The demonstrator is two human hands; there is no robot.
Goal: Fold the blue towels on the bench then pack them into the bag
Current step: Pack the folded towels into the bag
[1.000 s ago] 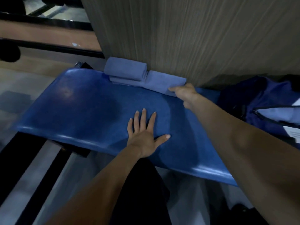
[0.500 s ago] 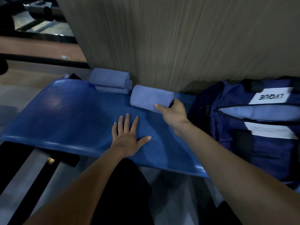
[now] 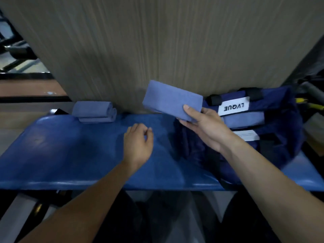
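Item one: folded blue towel (image 3: 171,99), a flat rectangular pack, held off the table (image 3: 70,151) in the right hand (image 3: 205,127). The thumb lies on the towel's near face and the fingers wrap its underside at the right-hand end. The towel sits tilted, just left of the bag and above its near left corner.

Item two: navy duffel bag (image 3: 273,137), resting on the right part of the table against the wood-grain wall panel (image 3: 157,41). A white label (image 3: 234,106) reading LVQUE (seen upside down) sits on its top; below the label a strip of lighter blue cloth (image 3: 245,119) shows in the top opening.

Item three: stack of folded blue towels (image 3: 95,112), at the table's far left edge against the wall panel, well apart from the bag.

Item four: left hand (image 3: 138,144), above the middle of the table, holding nothing, fingers loosely curled and thumb near the forefinger. Whether it touches the glossy blue surface cannot be told.
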